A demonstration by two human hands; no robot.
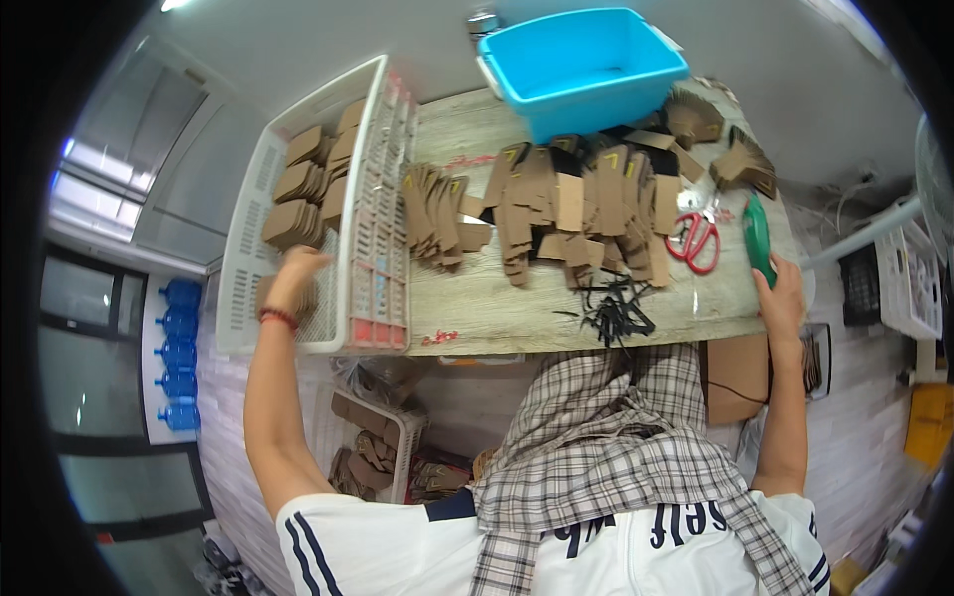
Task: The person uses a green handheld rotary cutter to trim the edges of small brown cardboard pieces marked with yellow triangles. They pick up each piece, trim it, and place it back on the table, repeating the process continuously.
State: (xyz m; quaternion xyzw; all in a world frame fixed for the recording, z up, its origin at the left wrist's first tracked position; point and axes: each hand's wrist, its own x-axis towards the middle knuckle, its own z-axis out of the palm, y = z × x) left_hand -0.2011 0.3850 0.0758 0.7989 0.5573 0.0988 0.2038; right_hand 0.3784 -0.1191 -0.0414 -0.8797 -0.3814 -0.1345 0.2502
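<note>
Brown round-cornered cardboard pieces (292, 221) stand stacked beyond my bent left fingers (301, 261) in a white slotted plastic crate (360, 228), whose walls presumably keep them together; whether those fingers grip any, I cannot tell. My right fingers (786, 272) are closed round the green elongated object's (757, 230) near end.

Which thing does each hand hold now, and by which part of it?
The right hand holds the green tool by its near end. Whether the left hand holds brown pieces cannot be told.
</note>
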